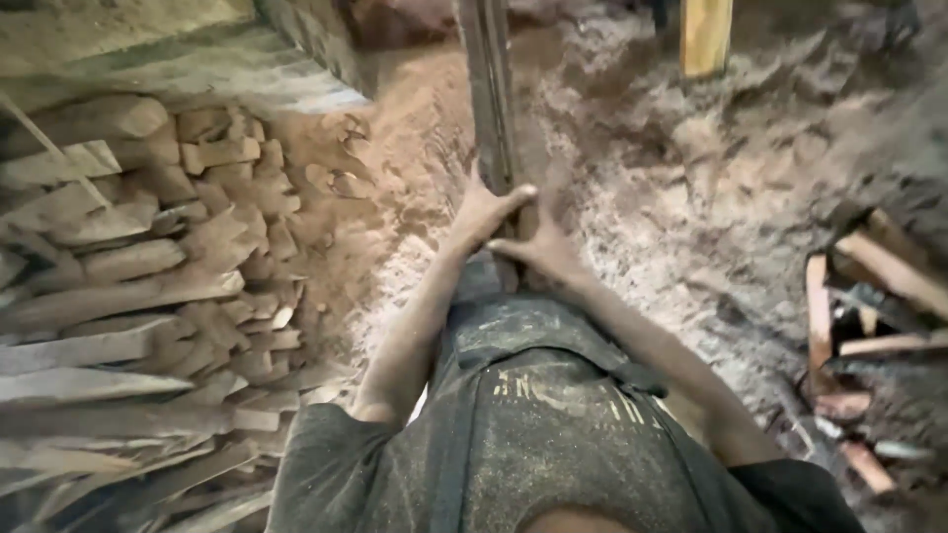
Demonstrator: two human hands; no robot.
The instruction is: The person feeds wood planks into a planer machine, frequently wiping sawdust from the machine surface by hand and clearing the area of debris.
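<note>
Dark grey plank, reddish-brown sawdust

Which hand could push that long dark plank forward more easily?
Probably the left hand: it already wraps the plank. The right hand sits just behind, fingers touching its near end.

Shirt: dark grey short-sleeved T-shirt, dusted all over with pale sawdust.
Sleeves: short, ending high on each upper arm, to either side of the shirt's chest.
Marking: faded yellowish print across the shirt's chest, partly worn off.
Forearms: bare below the shirt's sleeves, flecked with sawdust.
Hands: left hand and right hand ungloved.
</note>
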